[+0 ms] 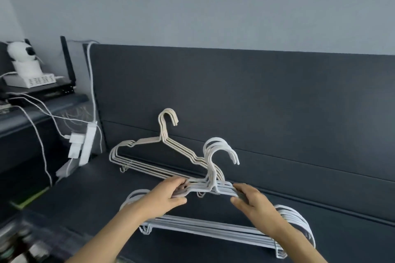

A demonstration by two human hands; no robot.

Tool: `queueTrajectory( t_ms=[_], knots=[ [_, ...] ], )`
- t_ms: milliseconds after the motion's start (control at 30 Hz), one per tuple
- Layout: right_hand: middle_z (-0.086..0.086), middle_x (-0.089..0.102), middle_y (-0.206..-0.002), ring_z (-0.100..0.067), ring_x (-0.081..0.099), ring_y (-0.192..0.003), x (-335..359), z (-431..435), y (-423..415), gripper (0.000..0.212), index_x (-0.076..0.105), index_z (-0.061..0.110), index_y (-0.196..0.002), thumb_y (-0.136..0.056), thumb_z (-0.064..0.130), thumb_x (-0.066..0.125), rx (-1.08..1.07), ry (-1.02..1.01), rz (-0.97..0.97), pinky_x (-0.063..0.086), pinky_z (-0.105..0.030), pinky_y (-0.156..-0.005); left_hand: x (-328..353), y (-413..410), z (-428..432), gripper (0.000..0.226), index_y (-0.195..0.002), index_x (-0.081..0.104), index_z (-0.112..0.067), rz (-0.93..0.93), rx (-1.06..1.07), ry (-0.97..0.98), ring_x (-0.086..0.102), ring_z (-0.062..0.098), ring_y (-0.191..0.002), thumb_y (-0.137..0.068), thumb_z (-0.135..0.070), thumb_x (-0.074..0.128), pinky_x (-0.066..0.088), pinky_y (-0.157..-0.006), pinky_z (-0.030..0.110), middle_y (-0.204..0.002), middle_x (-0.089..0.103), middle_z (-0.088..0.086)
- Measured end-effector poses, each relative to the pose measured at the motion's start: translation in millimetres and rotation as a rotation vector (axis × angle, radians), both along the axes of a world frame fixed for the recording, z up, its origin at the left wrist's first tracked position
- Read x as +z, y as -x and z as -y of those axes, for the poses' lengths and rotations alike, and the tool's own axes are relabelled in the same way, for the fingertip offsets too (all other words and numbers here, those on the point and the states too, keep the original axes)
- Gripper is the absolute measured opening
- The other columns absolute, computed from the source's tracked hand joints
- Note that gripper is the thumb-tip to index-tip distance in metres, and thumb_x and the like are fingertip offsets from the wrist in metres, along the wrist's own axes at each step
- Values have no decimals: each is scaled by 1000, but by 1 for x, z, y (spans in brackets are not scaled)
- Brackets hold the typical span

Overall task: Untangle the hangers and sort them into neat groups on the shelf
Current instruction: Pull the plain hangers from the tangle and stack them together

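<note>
left hand (171,193), right hand (250,200) are gripping white hangers (209,228) (hooks up) | overlapping beige hangers (162,133) | power strip (86,145) dangling left of those

white hangers (213,230): bunched, upright, hooks up | beige hangers (163,134): neat stack, leaning against shelf (89,194) back

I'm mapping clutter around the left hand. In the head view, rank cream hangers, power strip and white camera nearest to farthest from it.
1. cream hangers, leaning just behind the left hand, which grips the white hangers.
2. power strip, hanging farther left.
3. white camera, far upper left.
</note>
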State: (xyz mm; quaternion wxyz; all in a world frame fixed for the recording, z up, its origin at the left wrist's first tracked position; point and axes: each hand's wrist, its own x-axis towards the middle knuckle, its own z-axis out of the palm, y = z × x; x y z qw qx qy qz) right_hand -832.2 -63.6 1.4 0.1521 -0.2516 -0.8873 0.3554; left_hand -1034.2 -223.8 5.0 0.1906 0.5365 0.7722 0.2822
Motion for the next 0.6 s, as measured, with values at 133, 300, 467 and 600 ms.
queueTrajectory(
  t_ms=[133, 300, 467, 600],
  knots=[
    [-3, 56, -122, -14, 51, -116, -7, 38, 94, 40, 48, 19, -125, -88, 34, 54, 34, 31, 8, 41, -35, -103, -1, 91, 39, 36, -122, 47, -28, -29, 75, 19, 47, -1, -111, -88, -21, 57, 37, -102, 19, -117, 51, -11],
    [-1, 55, -124, -15, 52, -116, 2, 52, 179, 42, 48, 17, -127, -89, 35, 54, 5, 21, 14, 40, -31, -103, 5, 173, 43, 45, -131, 46, -16, -46, 115, 23, 49, 7, -115, -88, -15, 58, 36, -100, 20, -123, 52, -4],
    [-1, 59, -118, -17, 53, -113, 6, 41, 216, 37, 51, 14, -123, -91, 32, 51, -89, -40, 19, 41, -32, -99, 1, 211, 17, 48, -134, 44, -17, -6, 142, -14, 47, 10, -121, -88, -14, 57, 32, -96, 17, -121, 49, -11],
    [1, 45, -134, -18, 38, -127, -9, 37, 222, 46, 38, 20, -137, -94, 36, 42, -190, -236, 72, 28, -30, -108, -15, 223, 3, 48, -136, 42, -24, -73, 153, -66, 42, 12, -129, -89, -22, 55, 35, -107, 29, -138, 47, -7]
  ],
)
